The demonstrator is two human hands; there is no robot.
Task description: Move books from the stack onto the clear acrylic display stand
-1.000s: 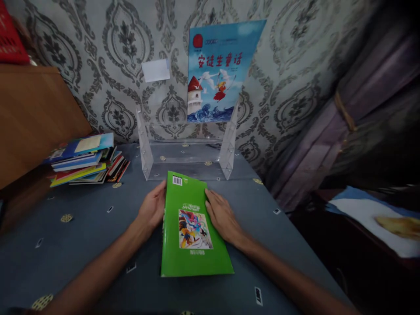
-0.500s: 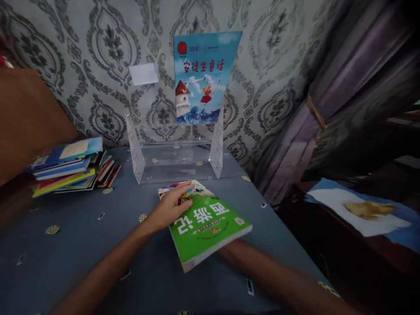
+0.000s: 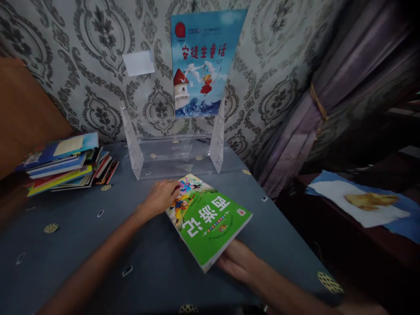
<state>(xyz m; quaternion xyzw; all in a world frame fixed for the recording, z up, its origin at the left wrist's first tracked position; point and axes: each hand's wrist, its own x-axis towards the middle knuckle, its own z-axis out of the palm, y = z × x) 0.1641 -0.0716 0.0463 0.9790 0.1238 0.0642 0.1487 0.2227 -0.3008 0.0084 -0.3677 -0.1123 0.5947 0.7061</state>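
Note:
A green book (image 3: 213, 218) with white Chinese characters and a colourful cartoon picture lies tilted in my hands, its title upside down to me. My left hand (image 3: 162, 195) grips its far left edge, fingertips over the picture. Underneath the near right side, my right hand (image 3: 236, 261) supports the book, its fingers mostly hidden below the cover. Behind it stands a clear acrylic book stand (image 3: 173, 151). A blue book (image 3: 205, 65) with red characters, a tower and swans rests upright on the stand's upper right.
Stacked books (image 3: 65, 164) lie at the left beside a brown panel (image 3: 29, 113). A white card (image 3: 138, 63) is at the stand's upper left. The patterned tablecloth (image 3: 98, 245) ends at the right, near a tied purple curtain (image 3: 295, 127) and a blue-and-white cloth (image 3: 364, 203).
My left hand has slid from the cover's top to its left edge, uncovering more of the picture. The book has turned slightly, and more of my right hand shows. The view has shifted.

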